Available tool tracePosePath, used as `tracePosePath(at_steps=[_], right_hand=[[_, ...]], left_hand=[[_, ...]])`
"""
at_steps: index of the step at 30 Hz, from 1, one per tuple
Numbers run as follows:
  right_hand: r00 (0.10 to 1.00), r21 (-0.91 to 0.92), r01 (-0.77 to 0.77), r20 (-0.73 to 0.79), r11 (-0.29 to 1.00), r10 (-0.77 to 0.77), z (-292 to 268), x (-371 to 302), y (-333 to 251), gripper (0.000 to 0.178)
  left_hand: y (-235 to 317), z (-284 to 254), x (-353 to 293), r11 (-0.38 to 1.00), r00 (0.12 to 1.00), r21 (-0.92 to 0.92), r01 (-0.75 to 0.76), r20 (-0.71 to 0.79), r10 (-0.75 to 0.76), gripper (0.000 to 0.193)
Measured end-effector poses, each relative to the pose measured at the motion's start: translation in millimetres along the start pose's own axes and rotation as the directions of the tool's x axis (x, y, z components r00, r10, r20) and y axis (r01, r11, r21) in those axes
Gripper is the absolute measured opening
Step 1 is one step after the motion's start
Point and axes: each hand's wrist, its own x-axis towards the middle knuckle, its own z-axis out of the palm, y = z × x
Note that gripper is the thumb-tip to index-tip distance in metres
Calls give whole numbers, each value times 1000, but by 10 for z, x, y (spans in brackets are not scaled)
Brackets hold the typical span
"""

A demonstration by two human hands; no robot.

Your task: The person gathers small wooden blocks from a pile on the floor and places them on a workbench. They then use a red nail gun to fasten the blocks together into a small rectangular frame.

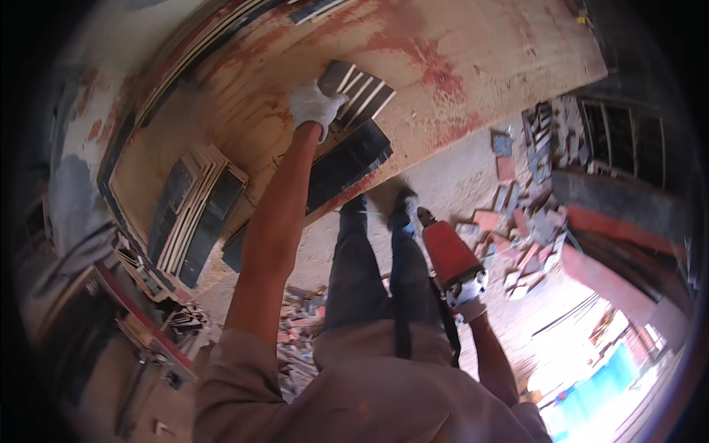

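Note:
My left hand [314,105], in a white glove, reaches far forward to a fanned stack of dark-faced boards [363,92] with pale edges. Its fingers bend over the stack's left side, and the thumb lies across the near boards. Close by, another dark board piece [347,166] lies at the table's near edge. Low at my right side, my gloved right hand [467,289] is closed around a red hand-held power tool [449,252] with a narrow dark nose pointing forward. The tool's handle is mostly hidden by the hand.
The large wooden table [487,66] has worn red patches. Another stack of boards [196,210] leans at its left end. Broken offcuts [528,244] litter the floor to the right, with more offcuts [301,317] beside my legs. Long planks [613,277] lie farther right.

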Motion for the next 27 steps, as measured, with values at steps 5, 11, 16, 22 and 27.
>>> tracePosePath(at_steps=[5,11,16,22,27], right_hand=[[968,-178,195,-126,964,-219,-136,27,-199,31],[982,-44,144,130,989,-137,-70,159,257,50],[973,-117,224,89,967,-215,-362,325,-15,49],[987,244,152,-93,958,-133,-164,408,158,39],[965,2,228,-131,974,-226,54,556,474,37]], left_hand=[[281,-237,-1189,960,959,-71,-270,-111,261,84],[99,208,-1707,920,912,-54,-387,-169,374,92],[17,415,-1639,920,909,-23,-392,-161,384,95],[74,424,-1629,945,937,-34,-324,-149,316,93],[87,405,-1584,963,961,-62,-263,-104,255,93]])
